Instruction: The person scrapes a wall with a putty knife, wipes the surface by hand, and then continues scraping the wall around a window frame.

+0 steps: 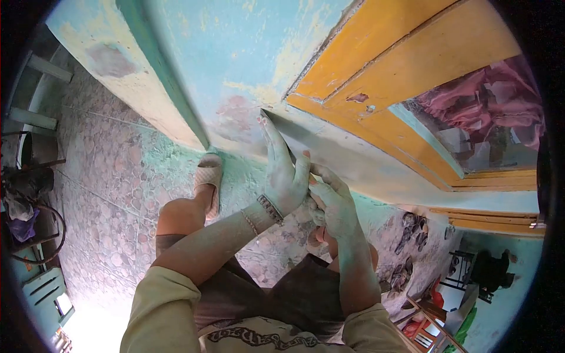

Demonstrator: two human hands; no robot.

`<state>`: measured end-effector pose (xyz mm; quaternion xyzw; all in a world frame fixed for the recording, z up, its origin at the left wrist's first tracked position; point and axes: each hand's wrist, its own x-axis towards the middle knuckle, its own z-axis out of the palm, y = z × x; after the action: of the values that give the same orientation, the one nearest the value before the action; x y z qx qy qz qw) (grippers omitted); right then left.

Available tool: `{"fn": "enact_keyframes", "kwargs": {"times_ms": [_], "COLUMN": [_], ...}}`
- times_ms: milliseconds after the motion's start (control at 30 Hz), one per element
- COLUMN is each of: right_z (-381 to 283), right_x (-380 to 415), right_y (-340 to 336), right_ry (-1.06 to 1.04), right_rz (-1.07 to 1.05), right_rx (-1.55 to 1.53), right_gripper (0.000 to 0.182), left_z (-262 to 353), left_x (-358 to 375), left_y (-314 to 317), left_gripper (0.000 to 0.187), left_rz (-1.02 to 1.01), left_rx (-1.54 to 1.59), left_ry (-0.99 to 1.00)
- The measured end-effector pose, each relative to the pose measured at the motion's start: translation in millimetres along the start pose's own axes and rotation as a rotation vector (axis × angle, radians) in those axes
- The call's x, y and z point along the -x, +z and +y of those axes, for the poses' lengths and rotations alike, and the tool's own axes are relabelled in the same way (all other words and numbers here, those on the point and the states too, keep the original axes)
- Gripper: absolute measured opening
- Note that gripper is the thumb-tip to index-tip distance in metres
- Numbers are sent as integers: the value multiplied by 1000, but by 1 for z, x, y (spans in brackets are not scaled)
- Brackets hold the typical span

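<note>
My left hand [285,179], dusted with pale powder, has its fingers stretched out flat along a thin, dark-edged flat tool [287,148] at the wall; its thumb points up. My right hand [336,207] is closed round the near end of this tool, close beside the left palm. The handle is mostly hidden by my fingers. Beyond the fingertips, the pale blue wall [235,65] has a rough pinkish-grey patch [235,117].
An orange wooden frame [376,59] with a glass pane stands at upper right. A green-edged wall projection [165,76] is at left. My slippered foot [209,175] rests on the patterned floor [106,194]. Footwear [412,230] lies at right.
</note>
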<state>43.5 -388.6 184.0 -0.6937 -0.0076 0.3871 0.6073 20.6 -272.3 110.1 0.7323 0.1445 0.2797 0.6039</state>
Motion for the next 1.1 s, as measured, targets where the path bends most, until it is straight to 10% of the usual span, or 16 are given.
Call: {"fn": "enact_keyframes", "kwargs": {"times_ms": [1100], "right_z": [-19], "right_x": [17], "right_y": [-36], "right_ry": [15], "right_rz": [15], "right_rx": [-140], "right_gripper": [40], "left_z": [25], "left_x": [2], "left_y": [47], "left_gripper": [85], "left_rz": [127], "left_rx": [62], "left_ry": [74]}}
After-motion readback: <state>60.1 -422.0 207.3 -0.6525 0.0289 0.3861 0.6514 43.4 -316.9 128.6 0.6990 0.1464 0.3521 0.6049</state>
